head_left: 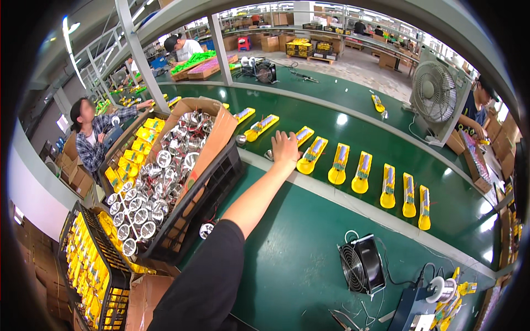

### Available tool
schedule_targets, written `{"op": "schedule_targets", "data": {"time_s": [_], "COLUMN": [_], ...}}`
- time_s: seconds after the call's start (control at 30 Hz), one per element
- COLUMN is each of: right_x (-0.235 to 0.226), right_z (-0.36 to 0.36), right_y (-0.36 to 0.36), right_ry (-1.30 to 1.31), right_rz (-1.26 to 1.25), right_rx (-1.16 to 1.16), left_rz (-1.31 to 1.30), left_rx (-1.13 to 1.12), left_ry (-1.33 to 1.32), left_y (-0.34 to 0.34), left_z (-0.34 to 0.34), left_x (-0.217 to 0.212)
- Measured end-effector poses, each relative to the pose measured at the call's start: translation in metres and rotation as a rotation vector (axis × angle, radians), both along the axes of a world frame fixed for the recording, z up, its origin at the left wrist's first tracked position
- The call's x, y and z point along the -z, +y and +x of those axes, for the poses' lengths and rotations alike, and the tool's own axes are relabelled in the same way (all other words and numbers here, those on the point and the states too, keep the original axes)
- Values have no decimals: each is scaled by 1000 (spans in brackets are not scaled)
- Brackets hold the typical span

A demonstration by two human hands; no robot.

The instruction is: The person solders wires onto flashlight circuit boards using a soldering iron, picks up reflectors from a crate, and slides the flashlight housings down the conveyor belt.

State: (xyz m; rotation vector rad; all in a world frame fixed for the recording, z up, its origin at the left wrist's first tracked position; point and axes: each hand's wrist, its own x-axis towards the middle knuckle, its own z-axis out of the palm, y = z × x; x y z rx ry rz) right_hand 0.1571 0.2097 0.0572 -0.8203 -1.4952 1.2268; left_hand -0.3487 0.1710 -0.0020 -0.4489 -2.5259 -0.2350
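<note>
My left hand (284, 148) reaches out over the green conveyor belt (331, 118), its fingers spread at the wide end of a yellow plastic flashlight body (304, 135). The hand hides part of that piece; a grip on it does not show. A small silver reflector cup (269, 155) lies beside the hand. To the right stretches a row of similar yellow bodies, including one nearby (313, 155), with bluish cylinders and green circuit boards inside. Another yellow body (261, 128) lies to the left, next to a reflector (240, 140). My right hand is not in view.
At left, a carton of silver reflectors (176, 143) sits in a black crate (193, 209). Below it is a crate of yellow parts (88, 270). A small black fan (361, 265) and solder spool (443, 289) stand on the bench. People work behind the belt.
</note>
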Motion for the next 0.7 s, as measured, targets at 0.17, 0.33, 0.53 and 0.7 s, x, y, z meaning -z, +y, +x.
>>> {"op": "schedule_targets", "data": {"time_s": [0.17, 0.33, 0.53, 0.7], "right_x": [16, 9, -6, -9], "right_z": [12, 24, 32, 42], "right_y": [3, 0, -14, -24], "right_ry": [-50, -190, -123, -16], "right_rz": [41, 169, 134, 51], "right_rx": [4, -62, -72, -43], "left_rz": [2, 8, 8, 110], "left_rx": [232, 256, 386, 441], "left_ry": [-239, -415, -515, -539], "left_y": [6, 11, 14, 12], "left_z": [26, 38, 42, 34], "left_x": [-12, -22, -28, -8]}}
